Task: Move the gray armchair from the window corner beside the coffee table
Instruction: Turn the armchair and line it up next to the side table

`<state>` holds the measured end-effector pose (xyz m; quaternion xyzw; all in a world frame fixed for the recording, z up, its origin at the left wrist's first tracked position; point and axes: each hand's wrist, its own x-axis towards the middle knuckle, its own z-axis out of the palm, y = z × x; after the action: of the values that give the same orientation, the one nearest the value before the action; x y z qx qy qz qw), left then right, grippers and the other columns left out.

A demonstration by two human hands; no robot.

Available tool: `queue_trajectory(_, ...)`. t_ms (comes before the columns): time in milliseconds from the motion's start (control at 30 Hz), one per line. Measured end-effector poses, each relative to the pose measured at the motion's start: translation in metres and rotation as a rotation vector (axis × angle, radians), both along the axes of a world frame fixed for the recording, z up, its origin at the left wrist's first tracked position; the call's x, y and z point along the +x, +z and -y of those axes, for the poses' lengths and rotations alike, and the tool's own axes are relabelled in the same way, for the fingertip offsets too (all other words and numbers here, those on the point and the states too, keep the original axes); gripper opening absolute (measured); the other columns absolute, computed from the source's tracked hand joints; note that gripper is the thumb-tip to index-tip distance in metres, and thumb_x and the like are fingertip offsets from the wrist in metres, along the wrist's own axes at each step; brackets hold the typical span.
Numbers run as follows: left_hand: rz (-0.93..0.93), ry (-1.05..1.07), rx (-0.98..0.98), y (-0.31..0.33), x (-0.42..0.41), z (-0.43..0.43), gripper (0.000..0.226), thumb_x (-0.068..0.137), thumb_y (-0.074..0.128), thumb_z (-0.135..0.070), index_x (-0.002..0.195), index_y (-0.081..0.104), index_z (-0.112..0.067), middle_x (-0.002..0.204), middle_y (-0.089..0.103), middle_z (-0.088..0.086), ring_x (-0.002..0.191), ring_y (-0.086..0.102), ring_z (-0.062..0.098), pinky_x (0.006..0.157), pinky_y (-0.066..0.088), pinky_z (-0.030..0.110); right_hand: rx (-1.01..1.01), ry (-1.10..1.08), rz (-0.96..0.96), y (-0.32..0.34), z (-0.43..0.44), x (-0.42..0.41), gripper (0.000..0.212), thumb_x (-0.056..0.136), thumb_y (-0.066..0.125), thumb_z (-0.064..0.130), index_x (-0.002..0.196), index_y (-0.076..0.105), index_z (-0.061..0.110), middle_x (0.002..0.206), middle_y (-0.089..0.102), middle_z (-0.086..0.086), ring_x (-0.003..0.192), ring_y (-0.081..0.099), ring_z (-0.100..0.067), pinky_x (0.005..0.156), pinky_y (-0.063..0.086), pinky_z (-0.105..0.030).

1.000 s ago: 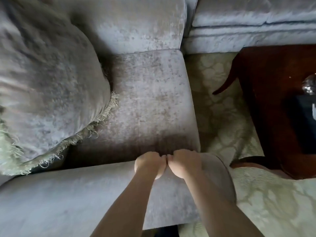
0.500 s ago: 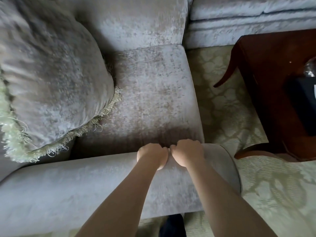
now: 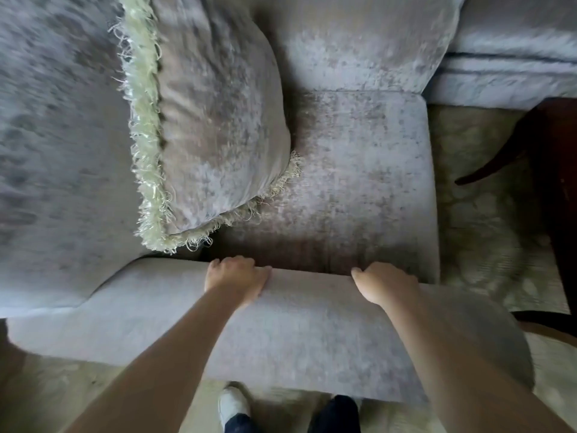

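The gray velvet armchair (image 3: 352, 170) fills most of the view, seen from above over its near armrest (image 3: 296, 332). My left hand (image 3: 235, 281) grips the inner edge of that armrest, fingers curled over it. My right hand (image 3: 385, 284) grips the same edge about a forearm's width to the right. A gray cushion with a pale fringe (image 3: 215, 126) leans on the seat at the left. The dark wooden coffee table (image 3: 559, 170) stands at the right edge, a strip of carpet between it and the chair.
A gray sofa (image 3: 512, 57) sits at the top right, close to the armchair's far arm. Pale patterned carpet (image 3: 487, 220) lies between chair and table. My feet (image 3: 234, 407) stand right behind the armrest. A curved table leg (image 3: 487, 170) sticks out toward the chair.
My two hands were together at the right end of the armrest; now they are spread apart along it. The view has shifted, with the chair sitting further right and the table nearer the frame edge.
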<state>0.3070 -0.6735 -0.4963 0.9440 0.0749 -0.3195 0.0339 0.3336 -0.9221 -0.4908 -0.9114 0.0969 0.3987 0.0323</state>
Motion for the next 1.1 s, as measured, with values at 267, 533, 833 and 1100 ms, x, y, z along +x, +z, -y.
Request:
queue_trajectory(267,0.072,0.156,0.021,0.009,-0.023,-0.154,0.039,0.093,0.034,-0.045,0.114,0.060,-0.027,0.125,0.059,0.007,0.114,0.053,0.027,0.095,0.044,0.035,0.422,0.404,0.395,0.009,-0.272,-0.061,0.034,0.088,0.044,0.030,0.112,0.056,0.010,0.112,0.058,-0.011,0.103,0.053,-0.031,0.094,0.033,-0.045)
queue_trajectory(533,0.106,0.165,0.052,0.007,-0.014,-0.153,0.044,0.095,0.029,-0.050,0.119,0.058,-0.027,0.128,0.055,0.008,0.116,0.053,0.028,0.091,0.042,0.035,0.345,0.300,0.341,-0.009,-0.295,-0.036,0.042,0.091,0.026,0.028,0.109,0.061,0.013,0.113,0.062,-0.008,0.106,0.055,-0.028,0.086,0.034,-0.040)
queue_trajectory(833,0.161,0.165,0.058,0.004,-0.029,-0.151,0.043,0.089,0.037,-0.050,0.110,0.061,-0.021,0.116,0.061,0.012,0.106,0.056,0.031,0.083,0.041,0.033,0.351,0.348,0.364,-0.007,-0.285,-0.050,0.044,0.095,0.025,0.032,0.096,0.063,0.010,0.101,0.066,-0.012,0.094,0.059,-0.031,0.080,0.033,-0.038)
queue_trajectory(1100,0.299,0.179,0.049,-0.004,-0.031,-0.152,0.039,0.088,0.040,-0.048,0.091,0.066,-0.019,0.100,0.066,0.007,0.094,0.061,0.027,0.073,0.041,0.030,0.334,0.319,0.554,-0.013,-0.286,-0.052,0.039,0.092,0.030,0.033,0.092,0.062,0.010,0.095,0.064,-0.011,0.087,0.056,-0.029,0.080,0.034,-0.038)
